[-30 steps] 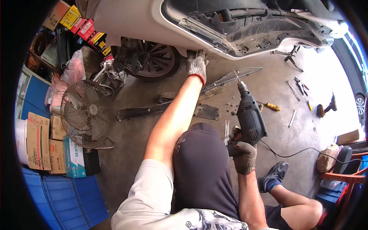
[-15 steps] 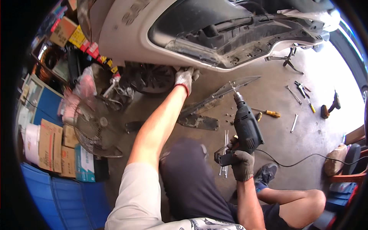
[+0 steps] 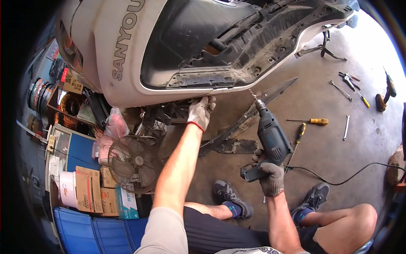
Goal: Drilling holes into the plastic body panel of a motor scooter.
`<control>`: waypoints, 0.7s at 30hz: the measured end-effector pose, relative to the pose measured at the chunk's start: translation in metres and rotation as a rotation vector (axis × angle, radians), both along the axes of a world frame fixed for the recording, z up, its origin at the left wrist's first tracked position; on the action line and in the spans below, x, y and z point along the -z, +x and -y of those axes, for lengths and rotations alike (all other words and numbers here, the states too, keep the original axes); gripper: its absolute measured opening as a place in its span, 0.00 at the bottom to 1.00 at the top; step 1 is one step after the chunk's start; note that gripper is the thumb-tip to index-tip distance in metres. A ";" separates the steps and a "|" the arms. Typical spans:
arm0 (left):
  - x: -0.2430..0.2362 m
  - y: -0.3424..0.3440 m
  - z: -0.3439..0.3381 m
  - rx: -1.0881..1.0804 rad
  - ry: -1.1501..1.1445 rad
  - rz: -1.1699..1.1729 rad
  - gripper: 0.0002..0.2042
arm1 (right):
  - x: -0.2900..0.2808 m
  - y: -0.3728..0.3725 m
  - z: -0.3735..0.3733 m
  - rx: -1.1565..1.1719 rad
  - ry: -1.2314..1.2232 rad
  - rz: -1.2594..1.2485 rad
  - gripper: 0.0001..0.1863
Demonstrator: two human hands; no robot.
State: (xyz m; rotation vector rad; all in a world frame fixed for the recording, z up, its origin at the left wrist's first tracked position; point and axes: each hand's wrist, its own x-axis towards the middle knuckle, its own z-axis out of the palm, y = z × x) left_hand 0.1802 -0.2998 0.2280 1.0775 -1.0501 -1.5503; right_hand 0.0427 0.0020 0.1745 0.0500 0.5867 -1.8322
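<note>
Power drill in the right hand [image 3: 272, 180], left hand [image 3: 201, 113] at a vehicle panel's lower edge.
The right grip is clamped around the handle of the dark corded power drill [image 3: 272, 142], held above the floor, its twist bit [image 3: 254, 94] pointing away. Beyond, the left grip stays at the underside of the white vehicle panel [image 3: 127, 95]; whether its fingers close on it, I cannot tell. The view has swung, and the bit now appears nearer that edge, probably readier for use there; contact is unclear. Farther right lie a yellow-handled screwdriver [image 3: 319, 122] and pliers [image 3: 349, 81].
</note>
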 end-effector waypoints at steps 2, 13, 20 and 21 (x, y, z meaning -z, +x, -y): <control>0.007 -0.006 -0.002 -0.020 0.003 -0.074 0.08 | 0.001 -0.005 0.005 0.017 0.014 0.006 0.30; 0.029 -0.010 -0.016 -0.088 -0.025 -0.251 0.08 | 0.042 -0.046 0.014 0.058 0.125 0.133 0.34; 0.043 -0.019 -0.018 -0.239 -0.025 -0.212 0.10 | 0.075 -0.076 0.021 0.080 0.170 0.242 0.37; 0.043 -0.020 -0.018 -0.245 -0.027 -0.195 0.10 | 0.077 -0.077 0.022 0.072 0.172 0.259 0.37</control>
